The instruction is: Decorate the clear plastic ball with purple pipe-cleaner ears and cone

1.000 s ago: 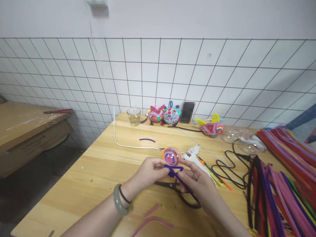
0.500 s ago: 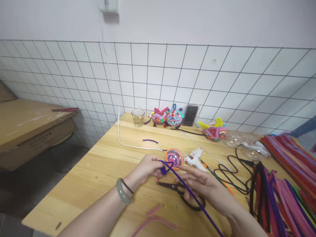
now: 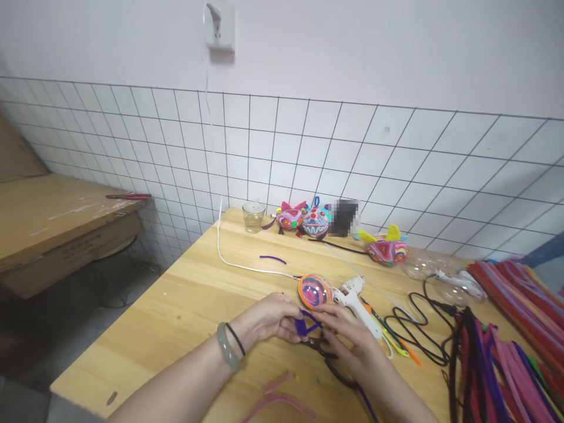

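My left hand (image 3: 274, 317) pinches a purple pipe cleaner (image 3: 301, 326), which is bent into a small folded shape with an open loop. My right hand (image 3: 355, 338) has its fingers at the loop's right side, closed on the same pipe cleaner; its long tail comes out below that hand. Just beyond the fingers sits a clear round ball (image 3: 315, 291) with coloured stripes and an orange rim. Black scissors (image 3: 318, 346) lie under my hands, partly hidden by the right one. Pink pipe cleaner pieces (image 3: 282, 399) rest nearer to me.
A white glue gun (image 3: 356, 298) lies right of the ball. Bundles of coloured pipe cleaners (image 3: 497, 370) and a black cord (image 3: 409, 326) fill the right side. Finished fuzzy ornaments (image 3: 316, 222), a glass cup (image 3: 254, 217) and clear plastic balls (image 3: 418, 267) stand along the wall.
My right hand has moved in left and down to the purple loop, and the long strand has swung lower beneath it. The view has tilted slightly up and left.
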`<state>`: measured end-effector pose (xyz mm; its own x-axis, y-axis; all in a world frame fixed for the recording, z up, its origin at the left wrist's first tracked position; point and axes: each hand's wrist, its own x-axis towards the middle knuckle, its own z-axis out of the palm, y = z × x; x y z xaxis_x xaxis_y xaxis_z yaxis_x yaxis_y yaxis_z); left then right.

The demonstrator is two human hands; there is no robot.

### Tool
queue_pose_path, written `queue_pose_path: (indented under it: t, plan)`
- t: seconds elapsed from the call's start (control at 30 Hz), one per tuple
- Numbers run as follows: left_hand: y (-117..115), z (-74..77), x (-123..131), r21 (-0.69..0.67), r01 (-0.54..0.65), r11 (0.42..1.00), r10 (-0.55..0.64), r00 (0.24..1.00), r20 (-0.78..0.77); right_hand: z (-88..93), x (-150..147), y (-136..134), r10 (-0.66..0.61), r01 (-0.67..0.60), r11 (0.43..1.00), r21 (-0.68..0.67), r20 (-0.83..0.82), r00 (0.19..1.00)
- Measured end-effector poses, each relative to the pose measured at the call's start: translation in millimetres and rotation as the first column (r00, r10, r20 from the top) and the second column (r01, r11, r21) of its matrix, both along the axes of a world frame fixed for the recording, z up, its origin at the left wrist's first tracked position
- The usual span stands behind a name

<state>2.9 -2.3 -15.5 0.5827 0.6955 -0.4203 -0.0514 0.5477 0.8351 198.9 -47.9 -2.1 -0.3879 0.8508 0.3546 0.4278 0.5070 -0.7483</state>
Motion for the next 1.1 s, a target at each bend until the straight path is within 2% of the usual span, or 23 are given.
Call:
queue_pose_path:
  t: [0.13,0.3,0.43,0.63,0.73,0.87,0.97,1.1]
  plan:
    - [0,2.9,-2,-0.014,0.005,1.0,-0.005,1.0,0.015,-0.6,7,3,-0.028,0.024,0.998,0.054,0.063,0.998]
    - [-3,5.8,1,0.02,0.01,1.0,-0.01,1.0,-0.013,-15.7,7,10,0.073,-0.09,0.988,0.123,0.134,0.988]
    - [-7,3.1,5,0.059,0.036,0.998,-0.032,0.998,-0.058,-21.4,1,9,0.023,-0.044,0.983,0.176,0.119,0.993]
    - [-13,0.7,8,0.107,0.146,0.984,-0.135,0.986,-0.102,-10.6,-7,4,0.065,-0.064,0.998,-0.017,0.097,0.993]
    - [-15,2.3,9,0.099,0.144,0.985,-0.133,0.985,-0.111,-7.7,-11,2,0.023,-0.016,0.997,-0.071,0.094,0.995]
    - [-16,3.3,12,0.091,0.137,0.986,-0.121,0.979,-0.165,-7.4,-18,0,-0.093,0.102,0.988,-0.116,0.079,0.993]
    - [-17,5.0,13,0.086,0.135,0.987,-0.117,0.976,-0.184,-8.6,-22,0,-0.144,0.141,0.961,-0.239,0.008,0.99]
    - [-18,10.9,12,0.101,0.132,0.986,-0.114,0.98,-0.166,-12.9,-25,1,-0.174,0.074,0.884,-0.461,-0.18,0.968]
